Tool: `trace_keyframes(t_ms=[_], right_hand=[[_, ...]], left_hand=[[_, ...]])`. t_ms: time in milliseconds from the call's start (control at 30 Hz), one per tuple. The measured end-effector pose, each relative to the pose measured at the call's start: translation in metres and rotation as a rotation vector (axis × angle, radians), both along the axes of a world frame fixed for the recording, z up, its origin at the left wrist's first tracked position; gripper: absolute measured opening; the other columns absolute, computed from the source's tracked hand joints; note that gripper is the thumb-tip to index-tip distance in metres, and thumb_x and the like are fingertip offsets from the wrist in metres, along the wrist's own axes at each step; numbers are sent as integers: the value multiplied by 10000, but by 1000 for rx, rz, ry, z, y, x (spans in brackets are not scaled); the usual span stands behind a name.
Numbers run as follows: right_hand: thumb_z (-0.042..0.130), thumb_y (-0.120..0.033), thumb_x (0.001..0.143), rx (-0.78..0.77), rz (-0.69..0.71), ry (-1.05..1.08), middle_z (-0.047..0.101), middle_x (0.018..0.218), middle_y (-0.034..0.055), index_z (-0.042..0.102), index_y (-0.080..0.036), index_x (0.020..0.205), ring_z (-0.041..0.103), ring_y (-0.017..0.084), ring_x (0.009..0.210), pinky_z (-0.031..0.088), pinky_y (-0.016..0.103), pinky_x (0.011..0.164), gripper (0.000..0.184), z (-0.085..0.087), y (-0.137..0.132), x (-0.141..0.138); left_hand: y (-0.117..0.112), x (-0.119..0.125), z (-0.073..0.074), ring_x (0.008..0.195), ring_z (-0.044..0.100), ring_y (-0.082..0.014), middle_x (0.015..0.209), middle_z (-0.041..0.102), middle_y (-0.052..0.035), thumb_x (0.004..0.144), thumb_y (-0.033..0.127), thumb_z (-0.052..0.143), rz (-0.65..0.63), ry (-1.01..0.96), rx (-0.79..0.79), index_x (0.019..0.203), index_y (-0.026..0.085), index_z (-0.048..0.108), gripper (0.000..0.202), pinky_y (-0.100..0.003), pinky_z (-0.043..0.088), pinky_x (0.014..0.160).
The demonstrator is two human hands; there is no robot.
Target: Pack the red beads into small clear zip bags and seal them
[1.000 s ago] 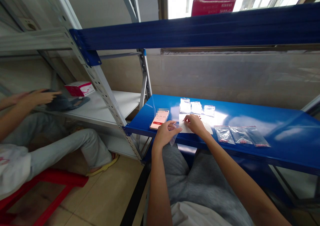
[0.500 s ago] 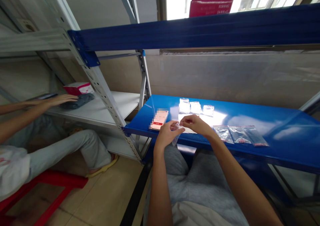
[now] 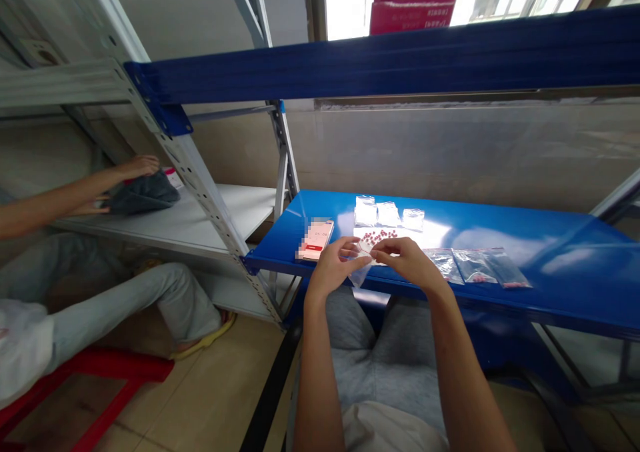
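A small clear plastic bag (image 3: 358,276) hangs over the blue table's front edge, pinched in my left hand (image 3: 330,265). My right hand (image 3: 406,260) is closed, thumb and fingertips pressed together at the bag's upper right edge; whether a bead is also between them is hidden. Just beyond my fingers, several small red beads (image 3: 379,236) lie scattered on a white sheet (image 3: 358,233). Right of my right hand, three clear zip bags (image 3: 476,267) lie in a row with red beads at their lower ends.
Small stacks of clear bags (image 3: 387,214) lie behind the beads. A phone (image 3: 318,240) rests left of my left hand. A blue beam (image 3: 350,72) crosses above the table (image 3: 560,252). At left, another person's hand (image 3: 140,167) holds dark cloth (image 3: 145,193) over a white shelf (image 3: 240,205).
My right hand has shifted right and down, staying at the bag, and the red beads behind it have come into view. The other person has lifted the dark cloth.
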State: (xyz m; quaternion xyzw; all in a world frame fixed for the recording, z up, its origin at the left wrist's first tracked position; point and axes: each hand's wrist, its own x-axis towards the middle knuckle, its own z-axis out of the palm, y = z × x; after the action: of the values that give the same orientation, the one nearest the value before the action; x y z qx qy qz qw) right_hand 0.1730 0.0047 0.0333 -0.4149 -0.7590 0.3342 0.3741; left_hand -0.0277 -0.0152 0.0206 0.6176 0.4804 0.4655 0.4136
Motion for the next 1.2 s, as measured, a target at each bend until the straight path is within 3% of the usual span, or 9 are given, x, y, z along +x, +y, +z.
trace_keyframes(t_ms=[100, 233, 367, 433, 667, 833, 1067, 1200], right_hand=[[648, -420, 867, -40, 2, 51, 765, 861, 76, 751, -187, 826, 691, 219, 802, 546, 345, 770, 259, 3, -4, 6], [677, -463, 867, -78, 35, 113, 763, 904, 77, 752, -188, 884, 699, 215, 820, 570, 343, 755, 285, 8, -11, 12], [776, -458, 798, -74, 32, 211, 764, 977, 76, 733, -204, 1060, 717, 223, 889, 576, 351, 794, 367, 4, -11, 13], [792, -453, 784, -79, 8, 226, 773, 968, 78, 721, -212, 1088, 728, 233, 903, 576, 357, 795, 394, -1, -9, 14], [806, -486, 754, -37, -192, 270, 782, 856, 90, 714, -187, 914, 738, 251, 798, 561, 356, 724, 350, -5, -2, 16], [789, -491, 771, -22, -170, 288, 777, 812, 85, 696, -191, 896, 739, 246, 771, 569, 363, 731, 339, -1, -3, 18], [792, -427, 756, -62, -119, 380, 760, 793, 72, 658, -192, 906, 717, 229, 788, 546, 338, 715, 309, 3, -7, 17], [778, -455, 771, -130, -119, 431, 763, 945, 73, 663, -206, 1110, 662, 190, 767, 452, 264, 570, 435, 6, -10, 17]], left_hand=[[1, 3, 0, 920, 704, -216, 994, 734, -83, 837, 403, 733, -18, -90, -16, 1122, 175, 708, 365, -287, 563, 722], [5, 8, -3, 913, 707, -204, 921, 741, -60, 793, 382, 767, -10, -119, 9, 974, 172, 702, 284, -292, 556, 806], [7, 11, -3, 834, 699, -190, 825, 718, -36, 783, 386, 763, 18, -161, 8, 856, 174, 668, 243, -284, 541, 755], [7, 12, -2, 826, 701, -192, 805, 715, -31, 779, 382, 763, 37, -191, -5, 846, 176, 664, 238, -292, 541, 766], [8, 16, 3, 867, 706, -202, 836, 731, -43, 742, 380, 792, 59, -221, -1, 822, 170, 666, 257, -302, 538, 810], [8, 19, 5, 757, 703, -179, 787, 738, -31, 744, 336, 791, 63, -301, 14, 941, 174, 655, 288, -288, 534, 748], [6, 23, 6, 792, 700, -170, 786, 709, -10, 759, 277, 788, 38, -296, 87, 888, 186, 646, 212, -264, 536, 756], [7, 30, 8, 804, 706, -171, 796, 722, -12, 765, 293, 794, 38, -359, 117, 922, 180, 663, 233, -264, 535, 769]])
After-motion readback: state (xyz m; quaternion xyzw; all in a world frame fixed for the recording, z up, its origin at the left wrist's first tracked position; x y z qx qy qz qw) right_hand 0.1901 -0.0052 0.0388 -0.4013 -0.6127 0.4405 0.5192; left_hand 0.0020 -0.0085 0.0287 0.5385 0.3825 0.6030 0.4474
